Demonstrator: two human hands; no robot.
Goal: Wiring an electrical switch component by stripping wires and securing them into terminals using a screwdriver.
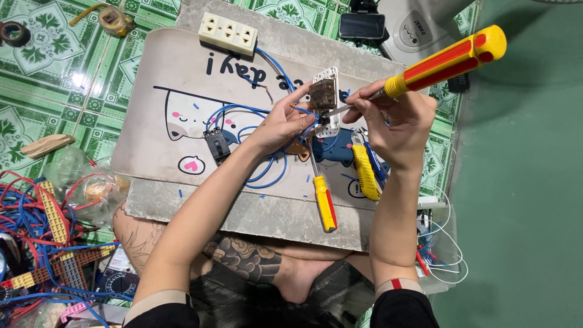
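Just above the middle of the frame, the left hand [285,121] is pinching a white switch plate [327,100], its brown back parts facing up and blue wires [267,173] trailing from it across the mat [164,79]. The right hand [395,124] is gripping a yellow and red screwdriver [446,59], its tip touching the plate. A second screwdriver [323,200] and a yellow cutter [365,170] are lying just below.

Dark sleeves, tan red-marked cuffs

A white outlet strip [228,33], black breaker [217,145], spare yellow screwdriver [323,200] on the mat [158,73]
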